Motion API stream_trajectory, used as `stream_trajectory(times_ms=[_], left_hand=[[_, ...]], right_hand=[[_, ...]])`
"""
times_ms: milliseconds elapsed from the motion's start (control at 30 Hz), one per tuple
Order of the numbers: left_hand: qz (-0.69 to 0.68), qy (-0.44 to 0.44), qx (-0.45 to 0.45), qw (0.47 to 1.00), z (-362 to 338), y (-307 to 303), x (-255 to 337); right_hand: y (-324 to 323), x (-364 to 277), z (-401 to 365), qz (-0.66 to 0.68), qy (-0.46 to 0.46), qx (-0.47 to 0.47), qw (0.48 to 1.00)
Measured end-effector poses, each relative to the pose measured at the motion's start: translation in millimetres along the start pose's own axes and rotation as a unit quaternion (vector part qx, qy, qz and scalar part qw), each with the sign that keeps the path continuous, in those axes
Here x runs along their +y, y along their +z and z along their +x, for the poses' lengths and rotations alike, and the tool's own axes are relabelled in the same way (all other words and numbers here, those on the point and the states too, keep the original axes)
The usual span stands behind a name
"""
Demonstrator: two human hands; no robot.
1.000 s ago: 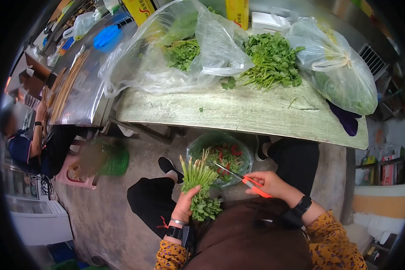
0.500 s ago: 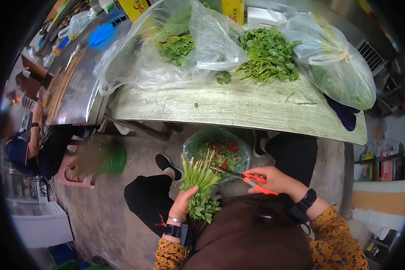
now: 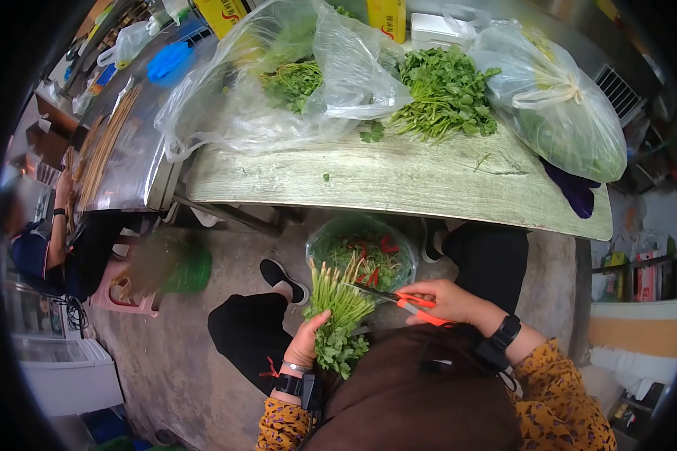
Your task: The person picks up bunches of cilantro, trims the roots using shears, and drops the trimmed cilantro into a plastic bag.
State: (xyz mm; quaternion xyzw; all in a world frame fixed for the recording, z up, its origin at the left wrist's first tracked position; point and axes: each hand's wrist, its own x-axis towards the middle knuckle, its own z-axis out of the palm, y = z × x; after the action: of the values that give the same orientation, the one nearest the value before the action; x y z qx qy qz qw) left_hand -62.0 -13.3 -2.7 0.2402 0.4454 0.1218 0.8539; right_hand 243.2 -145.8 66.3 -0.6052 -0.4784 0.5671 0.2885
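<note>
1. L hand (image 3: 302, 340): closed round the herb bunch (image 3: 340, 319), thumb across the stems; cut ends up, leaves hanging below the grip. Bunch is held in front of the person's lap, near the tub.
2. R hand (image 3: 453, 301): fingers curled on the orange handles of the scissors (image 3: 409, 303). Dark blades point left, tips at the stems' upper part; can't tell if they touch or just overlap in view.
3. Tub (image 3: 318, 240), lined w/ clear plastic, on the floor betw. the feet, beyond the bunch; chopped green & red pcs inside.
4. Table (image 3: 263, 180), pale wood-grain top: loose herb pile (image 3: 447, 98) at the back, open clear bag (image 3: 361, 71) w/ more greens to its left, tied bag (image 3: 557, 105) to its right, dark purple item (image 3: 570, 189) partly under the tied bag.
5. Writing: yellow box (image 3: 387, 21) at the back, red S-like mark + small dark Chinese chars, approx. 保鲜膜, too small to be sure. 2nd yellow box (image 3: 220, 13), upper left, similar red mark. Red pkg (image 3: 645, 279) on the R-side shelf: print illegible.
6. Far left: co-worker (image 3: 37, 252), hand near thin sticks (image 3: 111, 143) on a metal counter (image 3: 139, 177).
</note>
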Motion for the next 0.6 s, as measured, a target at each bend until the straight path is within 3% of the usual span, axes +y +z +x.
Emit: stream_trajectory(times_ms=[233, 433, 500, 600], left_hand=[[-0.008, -0.01, 0.005, 1.0, 2, -2, -2], [0.003, -0.014, 0.003, 1.0, 3, 0, 0], [-0.006, -0.005, 0.002, 1.0, -1, 9, 3], [-0.004, 0.002, 0.007, 1.0, -6, 21, 8]], right_hand=[[5, 12, 1, 0.054, -0.022, 0.017, 0.998], [4, 18, 0, -0.043, -0.003, 0.032, 0.999], [4, 15, -1, 0.057, 0.021, 0.051, 0.997], [3, 16, -2, 0.059, 0.02, 0.047, 0.997]])
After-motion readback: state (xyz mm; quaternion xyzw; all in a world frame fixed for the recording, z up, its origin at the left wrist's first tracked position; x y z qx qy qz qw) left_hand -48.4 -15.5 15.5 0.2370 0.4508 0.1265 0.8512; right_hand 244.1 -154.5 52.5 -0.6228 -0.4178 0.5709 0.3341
